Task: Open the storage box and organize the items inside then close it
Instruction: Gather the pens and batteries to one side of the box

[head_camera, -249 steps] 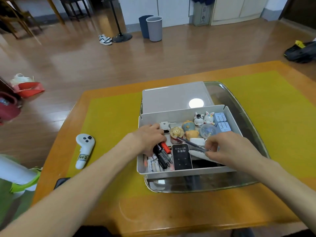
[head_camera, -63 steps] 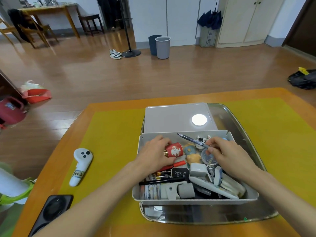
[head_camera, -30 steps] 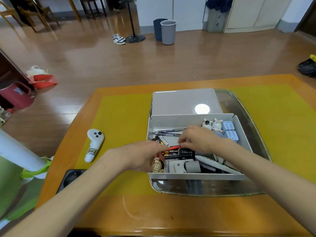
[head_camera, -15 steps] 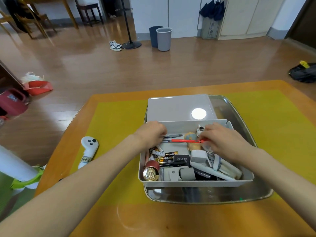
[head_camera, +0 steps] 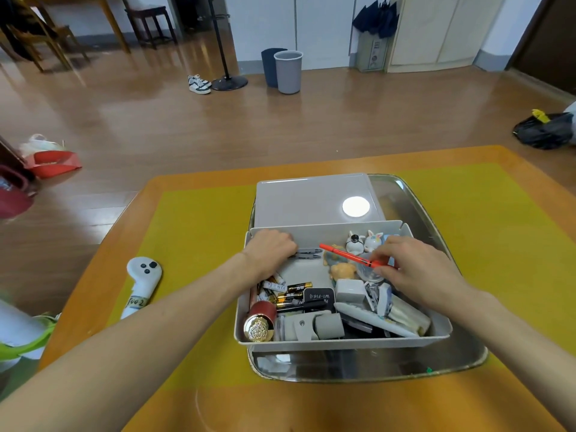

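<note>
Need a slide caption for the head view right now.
Right hand pinches a red pen over the open storage box; left hand reaches inside.

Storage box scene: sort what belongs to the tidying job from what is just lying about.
Job: storage box, its lid, red pen in right hand, left hand on grey pens, batteries.
Lying about: white controller, metal tray.

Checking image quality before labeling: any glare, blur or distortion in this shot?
Head view: a ceiling light glares as a white disc on the lid; the metal tray mirrors the box; wide-angle bending curves the table edges; the left margin smears; the right hand and red pen stay sharp.
</note>
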Available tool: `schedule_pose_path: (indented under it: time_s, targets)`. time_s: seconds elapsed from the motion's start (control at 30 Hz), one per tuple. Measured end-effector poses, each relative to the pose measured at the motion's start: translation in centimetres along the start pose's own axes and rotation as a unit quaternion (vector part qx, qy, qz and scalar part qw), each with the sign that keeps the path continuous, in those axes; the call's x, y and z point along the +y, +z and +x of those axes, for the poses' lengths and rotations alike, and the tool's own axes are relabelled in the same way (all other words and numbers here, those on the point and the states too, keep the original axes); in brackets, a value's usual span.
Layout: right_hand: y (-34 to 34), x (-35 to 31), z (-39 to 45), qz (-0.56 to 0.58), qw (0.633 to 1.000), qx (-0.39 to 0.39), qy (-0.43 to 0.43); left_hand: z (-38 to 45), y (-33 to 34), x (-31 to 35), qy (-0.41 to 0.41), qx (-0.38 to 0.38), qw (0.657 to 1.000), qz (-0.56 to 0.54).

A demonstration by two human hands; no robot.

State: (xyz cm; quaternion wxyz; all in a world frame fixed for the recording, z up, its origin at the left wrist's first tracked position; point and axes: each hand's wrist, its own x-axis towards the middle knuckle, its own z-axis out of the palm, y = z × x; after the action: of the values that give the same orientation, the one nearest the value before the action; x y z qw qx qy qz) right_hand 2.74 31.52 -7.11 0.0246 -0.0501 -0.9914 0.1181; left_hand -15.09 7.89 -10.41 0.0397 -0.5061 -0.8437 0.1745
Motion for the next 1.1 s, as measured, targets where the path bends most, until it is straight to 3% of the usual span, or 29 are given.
schedule_pose_path:
  time_s: [0.13, 0.37, 0.67, 0.8, 0.97, 1.1]
  targets:
    - [0.3, -0.2, 0.5, 0.019, 1.000, 0.012, 0.003, 0.1, -0.3, -0.1, -0.002, -0.011, 0.999, 0.047]
    - [0.4, -1.0, 1.6, 0.037, 0.999, 0.015, 0.008, -0.4, -0.1, -0.5, -0.030, -0.022, 0.999, -0.017]
    - [0.7, -1.3, 1.9, 0.052, 0.998, 0.005, 0.023, -0.2, -0.7, -0.1, -0.054, -0.035, 0.998, 0.004]
    - [1.7, -1.7, 2.8, 0.067, 0.997, -0.002, 0.029, -1.7, -1.3, -1.2, -0.050, 0.009, 0.993, -0.102]
    - [3.3, -3.8, 5.0, 0.082, 0.997, -0.006, 0.006, -6.3, -1.9, -2.3, -0.084, 0.153, 0.973, -0.149]
    - [5.1, -6.5, 7.9, 0.011, 0.997, 0.009, -0.073, -9.3, -1.7, -2.2, -0.169, 0.158, 0.949, -0.213]
